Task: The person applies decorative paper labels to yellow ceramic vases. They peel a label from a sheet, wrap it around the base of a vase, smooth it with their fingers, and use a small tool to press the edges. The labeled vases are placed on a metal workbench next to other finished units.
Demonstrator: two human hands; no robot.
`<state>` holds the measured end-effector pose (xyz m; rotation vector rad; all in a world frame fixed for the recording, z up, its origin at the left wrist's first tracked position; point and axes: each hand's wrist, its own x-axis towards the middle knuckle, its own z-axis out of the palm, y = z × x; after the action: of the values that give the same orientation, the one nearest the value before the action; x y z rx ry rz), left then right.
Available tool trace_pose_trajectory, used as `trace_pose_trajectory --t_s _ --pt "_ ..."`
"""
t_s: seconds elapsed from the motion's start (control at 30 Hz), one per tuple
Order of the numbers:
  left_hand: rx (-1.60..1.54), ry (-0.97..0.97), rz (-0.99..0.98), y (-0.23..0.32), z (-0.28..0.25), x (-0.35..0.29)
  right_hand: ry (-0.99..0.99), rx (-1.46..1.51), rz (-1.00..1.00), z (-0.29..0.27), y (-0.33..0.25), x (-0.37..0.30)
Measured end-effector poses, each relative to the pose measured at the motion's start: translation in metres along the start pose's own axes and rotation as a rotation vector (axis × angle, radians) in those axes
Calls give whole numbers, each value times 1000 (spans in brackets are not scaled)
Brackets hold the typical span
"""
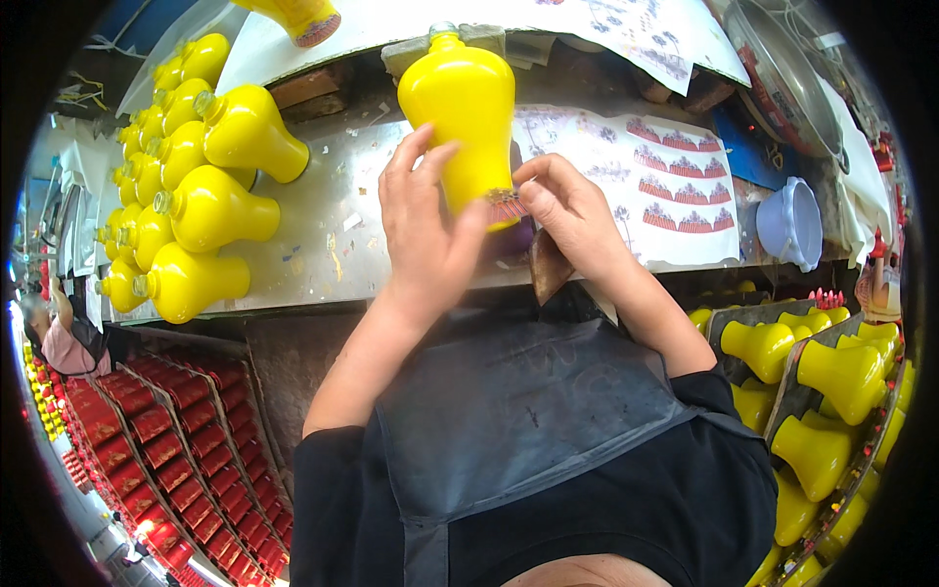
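Observation:
A glossy yellow bottle [458, 112] lies with its glass neck pointing away from me, resting against a grey notched support [403, 55]. Around its narrow base end runs a patterned decal strip [505, 207]. My left hand [419, 220] is at the bottle's left side, fingers apart and slightly blurred; whether it touches the bottle is unclear. At the base's right, the thumb and forefinger of my right hand [570, 210] pinch at the decal strip's edge. Directly below that hand shows a brown wedge-shaped piece [550, 266]; I cannot tell whether the other fingers hold it.
Several yellow bottles [220, 205] lie stacked on the left of the metal table [337, 235]. A decal sheet [675, 176] lies to the right, beside a pale blue bucket [788, 225]. Racks of yellow bottles [822, 377] stand lower right, red items [166, 440] lower left.

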<state>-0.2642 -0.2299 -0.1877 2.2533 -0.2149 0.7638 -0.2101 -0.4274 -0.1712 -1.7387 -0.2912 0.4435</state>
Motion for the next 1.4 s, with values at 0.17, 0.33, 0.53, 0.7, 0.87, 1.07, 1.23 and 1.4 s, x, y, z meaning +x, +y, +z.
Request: trace_pose_trajectory --t_s 0.17,0.33,0.53,0.7,0.87,1.07,1.23,1.4 --pt "-117 11 -108 -2 10 -11 4 -44 -40 6 0 -3" --pt "-184 8 -124 -5 12 -13 -25 -39 29 6 2 -8" --pt "-140 -34 -105 -5 6 -13 92 -66 -11 7 11 -2" --pt "72 -67 -42 2 4 -17 196 -354 -412 -1 10 -11" --pt "168 -11 16 -5 10 -11 -15 -863 -744 0 11 -26" --pt "-30 3 -17 -16 11 -21 208 -656 -565 -7 21 -22" --pt "-180 -148 -64 -28 5 -30 34 -148 -131 -7 18 -11" --pt "-397 -197 -240 -29 2 -30 -119 89 52 2 7 -2"
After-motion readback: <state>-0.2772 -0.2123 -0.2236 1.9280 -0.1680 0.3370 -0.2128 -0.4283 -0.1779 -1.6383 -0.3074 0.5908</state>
